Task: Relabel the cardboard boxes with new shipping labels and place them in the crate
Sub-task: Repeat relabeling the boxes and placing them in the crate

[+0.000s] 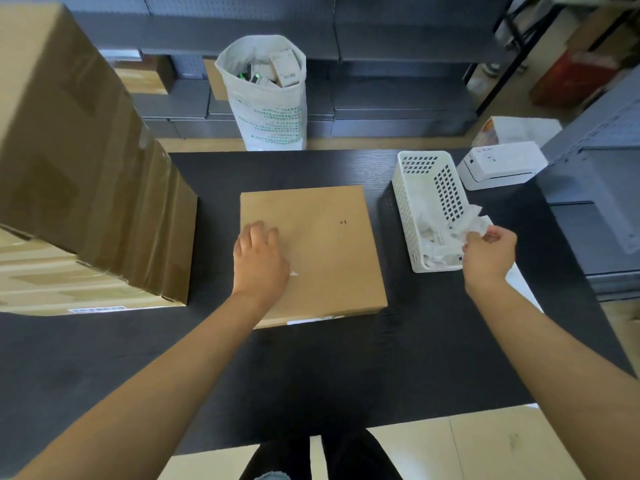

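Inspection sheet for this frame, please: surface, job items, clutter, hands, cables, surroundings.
Surface: black table, dark wood grain.
Job's things: flat cardboard box at centre, top bare; tall boxes stacked at left.
Clutter: white basket holding crumpled paper; white label printer behind it.
Hands: left hand rests on the flat box; right hand pinches crumpled paper over the basket.
Cables: nothing seen.
Surroundings: white sack of small boxes on the floor; grey shelving behind.

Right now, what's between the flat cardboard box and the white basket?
In the head view, only a bare strip of the black table separates the flat cardboard box from the white basket; nothing lies there.
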Action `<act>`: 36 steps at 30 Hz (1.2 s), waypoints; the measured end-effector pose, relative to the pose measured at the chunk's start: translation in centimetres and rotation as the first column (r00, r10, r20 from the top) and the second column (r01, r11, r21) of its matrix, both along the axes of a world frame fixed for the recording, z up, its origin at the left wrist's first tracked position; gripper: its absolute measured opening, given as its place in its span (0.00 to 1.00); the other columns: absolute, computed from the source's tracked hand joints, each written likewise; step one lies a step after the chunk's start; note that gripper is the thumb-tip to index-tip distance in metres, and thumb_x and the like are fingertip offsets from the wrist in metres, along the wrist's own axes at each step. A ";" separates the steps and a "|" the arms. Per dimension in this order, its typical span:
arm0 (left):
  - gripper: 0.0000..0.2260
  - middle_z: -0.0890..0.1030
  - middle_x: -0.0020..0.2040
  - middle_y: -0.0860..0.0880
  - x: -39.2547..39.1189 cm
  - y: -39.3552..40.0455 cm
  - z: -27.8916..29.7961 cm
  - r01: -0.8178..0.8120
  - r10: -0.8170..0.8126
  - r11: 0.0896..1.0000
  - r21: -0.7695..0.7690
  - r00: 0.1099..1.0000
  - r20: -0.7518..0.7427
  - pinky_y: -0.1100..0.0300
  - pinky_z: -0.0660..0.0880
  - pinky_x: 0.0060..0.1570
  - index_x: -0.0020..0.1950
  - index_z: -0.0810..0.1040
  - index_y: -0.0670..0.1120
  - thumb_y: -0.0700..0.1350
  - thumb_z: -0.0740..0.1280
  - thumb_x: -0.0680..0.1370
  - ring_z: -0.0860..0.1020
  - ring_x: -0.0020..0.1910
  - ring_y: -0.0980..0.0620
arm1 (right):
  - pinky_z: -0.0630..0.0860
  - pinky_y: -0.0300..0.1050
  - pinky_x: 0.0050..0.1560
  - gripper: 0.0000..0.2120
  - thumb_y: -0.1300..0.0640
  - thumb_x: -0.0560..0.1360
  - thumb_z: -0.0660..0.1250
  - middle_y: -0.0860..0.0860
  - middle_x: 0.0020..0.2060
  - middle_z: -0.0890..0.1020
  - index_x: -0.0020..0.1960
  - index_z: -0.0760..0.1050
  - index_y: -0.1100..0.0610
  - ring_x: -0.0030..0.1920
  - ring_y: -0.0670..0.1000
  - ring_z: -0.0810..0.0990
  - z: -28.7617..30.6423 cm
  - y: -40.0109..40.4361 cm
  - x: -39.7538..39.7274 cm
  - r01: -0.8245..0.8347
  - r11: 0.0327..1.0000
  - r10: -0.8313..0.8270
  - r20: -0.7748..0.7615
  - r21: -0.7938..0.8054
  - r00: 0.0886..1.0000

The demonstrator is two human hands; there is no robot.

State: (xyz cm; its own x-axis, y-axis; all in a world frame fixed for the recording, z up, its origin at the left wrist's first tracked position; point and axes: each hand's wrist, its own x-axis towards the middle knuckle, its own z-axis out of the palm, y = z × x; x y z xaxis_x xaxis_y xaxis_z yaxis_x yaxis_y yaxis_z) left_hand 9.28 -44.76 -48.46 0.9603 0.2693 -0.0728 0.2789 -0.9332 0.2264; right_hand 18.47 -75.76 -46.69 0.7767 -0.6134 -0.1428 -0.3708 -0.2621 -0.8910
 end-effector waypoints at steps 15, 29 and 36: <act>0.18 0.68 0.67 0.45 2.9 -13.6 1.1 0.103 -0.103 0.993 0.059 0.995 -0.013 0.53 0.58 0.66 0.64 0.72 0.45 0.41 0.60 0.74 0.67 0.65 0.43 | 0.65 0.50 0.53 0.22 0.43 0.72 0.65 0.55 0.55 0.77 0.62 0.69 0.53 0.55 0.56 0.74 -3.8 -3.5 3.8 -0.694 0.033 0.465 -0.603 -0.720 0.648; 0.18 0.70 0.65 0.47 4.6 -18.2 1.5 0.201 -0.192 0.973 0.112 0.978 -0.085 0.53 0.59 0.67 0.67 0.70 0.47 0.42 0.57 0.77 0.67 0.65 0.45 | 0.64 0.48 0.66 0.15 0.56 0.76 0.65 0.52 0.64 0.72 0.62 0.75 0.53 0.62 0.54 0.68 -3.4 -4.9 3.8 -0.743 0.065 0.705 -0.497 -0.666 0.506; 0.16 0.71 0.64 0.47 5.6 -19.7 2.1 0.252 -0.241 0.961 0.112 0.965 -0.106 0.52 0.61 0.66 0.66 0.70 0.47 0.43 0.57 0.78 0.69 0.64 0.45 | 0.67 0.47 0.63 0.14 0.57 0.77 0.62 0.54 0.63 0.73 0.63 0.74 0.55 0.61 0.54 0.70 -0.9 -7.6 3.0 -0.722 0.063 0.680 -0.500 -0.689 0.537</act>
State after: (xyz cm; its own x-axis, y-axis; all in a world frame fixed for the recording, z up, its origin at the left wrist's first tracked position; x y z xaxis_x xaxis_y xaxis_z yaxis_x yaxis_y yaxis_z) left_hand 14.91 -64.46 -46.40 0.9890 0.0372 -0.1433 0.0504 -0.9947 0.0898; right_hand 21.46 -83.40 -47.64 0.9221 0.3847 -0.0408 0.3792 -0.9197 -0.1017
